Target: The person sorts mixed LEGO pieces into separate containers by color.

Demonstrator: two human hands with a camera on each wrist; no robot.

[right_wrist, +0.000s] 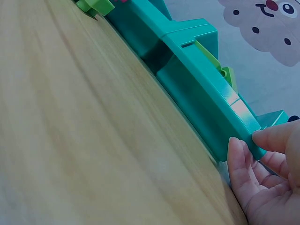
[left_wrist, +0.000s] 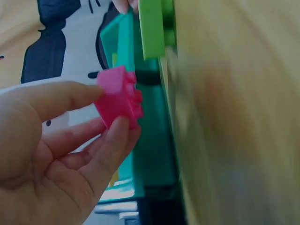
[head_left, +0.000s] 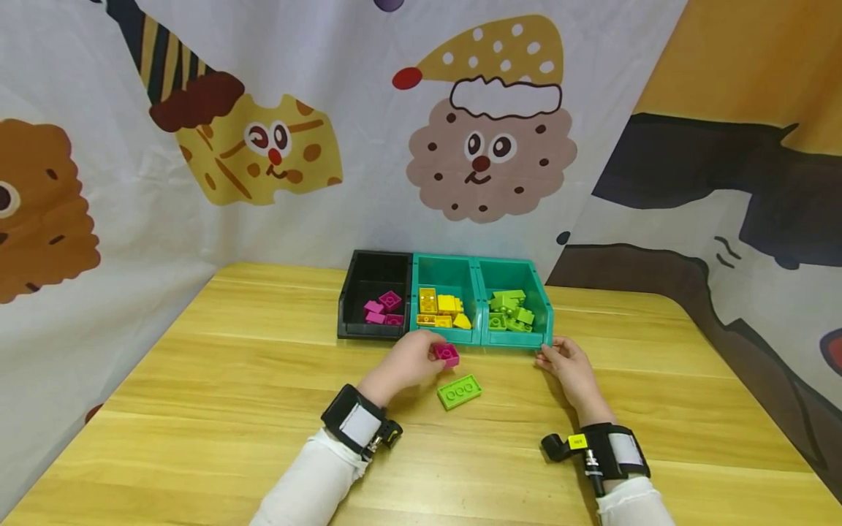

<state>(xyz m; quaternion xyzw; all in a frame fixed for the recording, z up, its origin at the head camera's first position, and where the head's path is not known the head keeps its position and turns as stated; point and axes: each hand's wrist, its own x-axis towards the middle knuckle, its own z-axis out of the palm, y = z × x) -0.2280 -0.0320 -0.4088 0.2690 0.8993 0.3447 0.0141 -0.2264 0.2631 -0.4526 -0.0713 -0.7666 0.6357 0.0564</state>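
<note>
My left hand (head_left: 411, 358) pinches a small pink brick (head_left: 446, 354) between thumb and fingers, just above the table in front of the middle bin; the left wrist view shows that pink brick (left_wrist: 119, 97) held at the fingertips. A flat green brick (head_left: 459, 391) lies on the table just below it. My right hand (head_left: 569, 363) grips the front right corner of the right teal bin (head_left: 541, 315), thumb and fingers (right_wrist: 243, 154) on its edge (right_wrist: 220, 117). That bin holds several green bricks (head_left: 509, 310).
A black bin (head_left: 355, 292) with pink bricks (head_left: 381, 307) stands left of a teal bin (head_left: 421, 274) holding yellow bricks (head_left: 442, 308). All three stand in a row at the back of the wooden table (head_left: 230, 380). Printed cloth hangs behind and at both sides.
</note>
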